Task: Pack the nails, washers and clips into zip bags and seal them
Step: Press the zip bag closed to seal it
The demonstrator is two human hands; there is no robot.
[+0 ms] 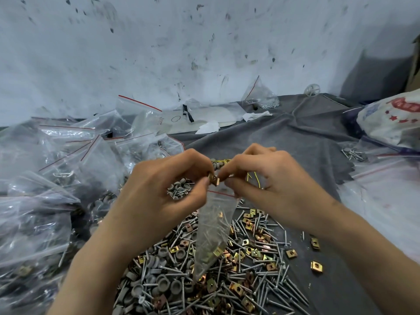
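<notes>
From the head view, the left hand [159,194] and the right hand [272,180] meet fingertip to fingertip over the middle of the tabletop, both with fingers curled; the left thumb and forefinger pinch a brass-coloured clip [214,179], and the right forefinger touches its other edge; the right thumb seems to nip the red-lined lip of the zip bag [214,228], though just which fingers carry the bag is hard to tell; the bag hangs straight down from the hands, narrow and unsealed, with nails and a few clips already in its lower half; below it, along the near edge of the tabletop, lies the loose pile [227,269] of nails, grey washers and square clips on the grey cloth [295,133]; a heap of filled bags [56,178] covers the left side, a printed sack [391,119] sits at the right edge, and a scuffed wall [204,42] runs behind the far edge; the step in hand looks to be dropping this clip into the bag; to do it well the mouth should be held properly open, one lip drawn away from the other, so that the clip goes in flat and does not catch on the zip track; the clip's sharp corners and the nail points could pierce the thin film, so the piece is better let fall than pushed; the track should be free of parts before it is pressed shut from one end to the other.
</notes>
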